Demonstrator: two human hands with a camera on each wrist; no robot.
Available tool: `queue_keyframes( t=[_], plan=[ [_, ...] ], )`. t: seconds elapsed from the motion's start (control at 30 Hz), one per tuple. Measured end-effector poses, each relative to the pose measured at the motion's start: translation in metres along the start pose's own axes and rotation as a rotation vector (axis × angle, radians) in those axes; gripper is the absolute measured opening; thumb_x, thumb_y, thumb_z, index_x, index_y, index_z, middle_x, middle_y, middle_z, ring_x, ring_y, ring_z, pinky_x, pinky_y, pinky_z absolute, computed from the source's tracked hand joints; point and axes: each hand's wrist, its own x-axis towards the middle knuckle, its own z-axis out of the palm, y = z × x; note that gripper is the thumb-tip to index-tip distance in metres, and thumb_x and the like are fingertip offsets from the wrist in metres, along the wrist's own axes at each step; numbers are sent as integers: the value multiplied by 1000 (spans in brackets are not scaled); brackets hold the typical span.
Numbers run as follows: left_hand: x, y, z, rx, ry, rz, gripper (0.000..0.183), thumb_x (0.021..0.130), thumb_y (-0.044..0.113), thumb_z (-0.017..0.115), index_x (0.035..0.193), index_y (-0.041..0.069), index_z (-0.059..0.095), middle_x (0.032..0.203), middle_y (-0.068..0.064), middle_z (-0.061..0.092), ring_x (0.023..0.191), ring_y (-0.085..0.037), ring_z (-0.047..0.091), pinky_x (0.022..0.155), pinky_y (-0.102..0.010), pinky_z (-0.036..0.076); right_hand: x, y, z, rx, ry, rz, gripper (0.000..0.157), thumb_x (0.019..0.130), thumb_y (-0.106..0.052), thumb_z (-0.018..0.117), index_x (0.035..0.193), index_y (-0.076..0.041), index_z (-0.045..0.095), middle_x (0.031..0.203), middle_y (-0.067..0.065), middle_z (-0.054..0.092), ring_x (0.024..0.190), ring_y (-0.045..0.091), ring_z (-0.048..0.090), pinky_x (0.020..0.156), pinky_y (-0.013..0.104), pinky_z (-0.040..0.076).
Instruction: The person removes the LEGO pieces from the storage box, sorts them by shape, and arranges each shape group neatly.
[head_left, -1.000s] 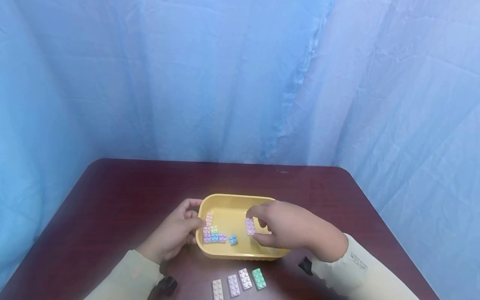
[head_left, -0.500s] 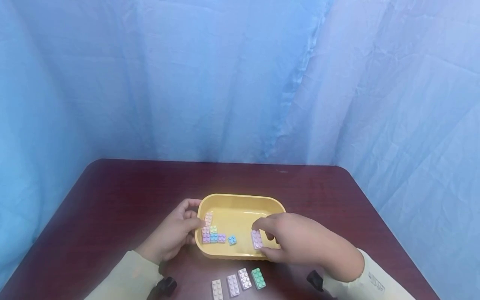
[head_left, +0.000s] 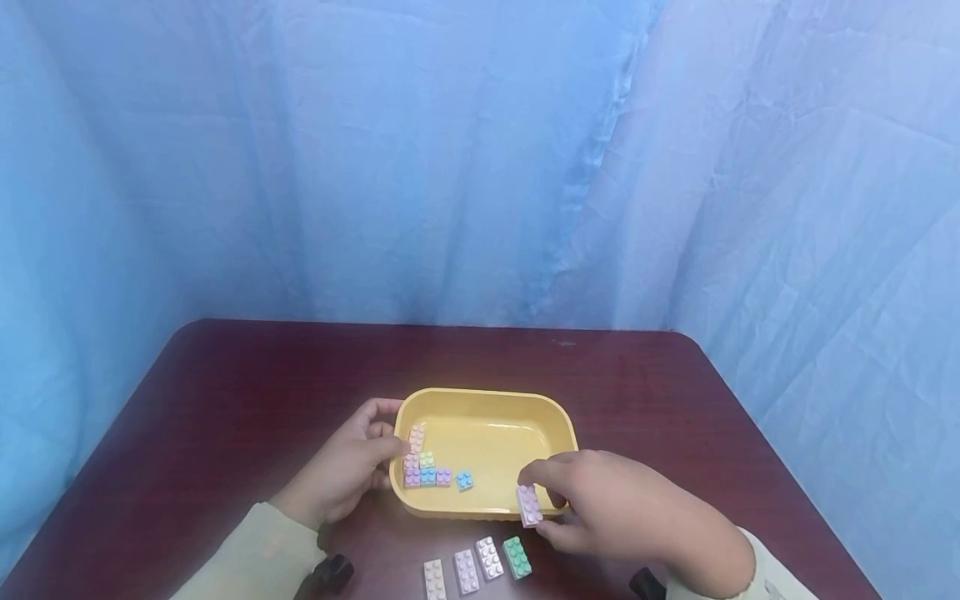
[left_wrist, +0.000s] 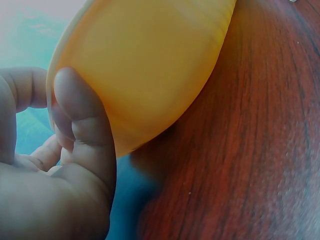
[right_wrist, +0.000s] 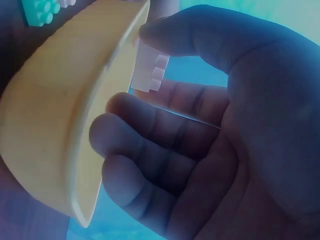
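Note:
My left hand point(head_left: 348, 462) grips the left end of a yellow tray point(head_left: 480, 402), its thumb over the rim as the left wrist view also shows. Between thumb and index finger, my right hand point(head_left: 618, 508) pinches a light purple toy brick point(head_left: 528, 506) by its two ends. In the head view that brick overlaps the tray's front right rim. The right wrist view has the pinched brick point(right_wrist: 148, 67) side-on, close to the tray wall point(right_wrist: 45, 110), with the other fingers loosely curled below. Inside the tray, several small pastel bricks point(head_left: 427, 477) sit at the left, with a blue brick point(head_left: 465, 480) a little apart.
In front of the tray a row of bricks lies on the dark red table point(head_left: 300, 367): a beige brick point(head_left: 435, 579), a lilac brick point(head_left: 467, 571), a white brick point(head_left: 490, 557) and a green brick point(head_left: 517, 557). Blue curtains point(head_left: 450, 167) hang around the table.
My right hand has carried the light purple brick from over the tray's inside toward me and to the right, to the front right rim. My left hand stays on the tray.

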Motion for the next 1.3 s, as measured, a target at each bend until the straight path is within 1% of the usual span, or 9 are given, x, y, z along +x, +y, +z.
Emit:
queue_keyframes(
  t=[0.2,0.5,0.63,0.73,0.87,0.97,1.1,1.23,1.3],
  plan=[
    [-1,0,0,-5,-8,4,69,93,-1,71,157,10,46,103,-11,63,76,-21,64,59,-27,60,-9,2,7,42,-12,-9,29,98,-25,84,125,-27,71,91,-22,63,68,-11,50,71,14,51],
    [0,-1,0,-4,-4,7,69,93,-1,71,156,10,46,102,-11,62,76,-20,64,59,-27,60,-21,1,13,44,-11,-14,29,96,-22,83,117,-35,69,82,-25,53,69,-10,45,63,14,45],
    [0,-2,0,-6,-5,8,71,92,-1,72,156,10,45,102,-11,62,75,-20,64,58,-27,59,-29,-1,14,36,-14,19,29,94,-22,83,107,-40,64,78,-25,48,70,-8,44,61,17,43],
    [0,-2,0,-9,-5,8,71,92,-1,71,156,10,45,102,-11,62,74,-19,63,58,-27,59,-34,-4,13,47,-45,67,29,95,-25,83,99,-42,60,75,-24,46,70,-5,44,61,20,42],
    [0,-2,0,-7,-3,7,71,91,-1,71,156,10,46,102,-11,62,74,-19,63,58,-26,59,-38,-6,15,77,-89,103,27,96,-29,83,97,-45,61,74,-24,49,70,-5,47,60,21,44],
    [0,-2,0,-5,-3,7,71,91,-1,71,156,10,46,102,-11,62,75,-19,63,58,-26,58,-39,-7,18,93,-98,107,27,98,-32,83,96,-47,62,74,-26,49,68,-6,47,59,21,44],
    [1,-2,0,-6,-4,6,71,91,-1,71,156,10,46,102,-11,63,75,-20,64,58,-26,59,-38,-8,24,61,-81,95,28,98,-32,83,98,-47,61,73,-28,48,65,-5,46,58,20,44],
    [0,-2,0,-6,-5,8,71,91,-1,71,157,10,46,103,-11,62,76,-20,64,58,-26,59,-36,-7,31,-14,-63,87,30,96,-27,84,103,-45,61,74,-28,47,62,-1,44,57,22,42],
    [0,-2,0,-5,-6,9,71,92,-1,71,157,10,46,103,-11,62,76,-20,64,59,-26,59,-35,-6,34,-50,-54,89,30,94,-26,85,103,-42,61,73,-27,47,59,1,42,56,23,41]
  ],
)
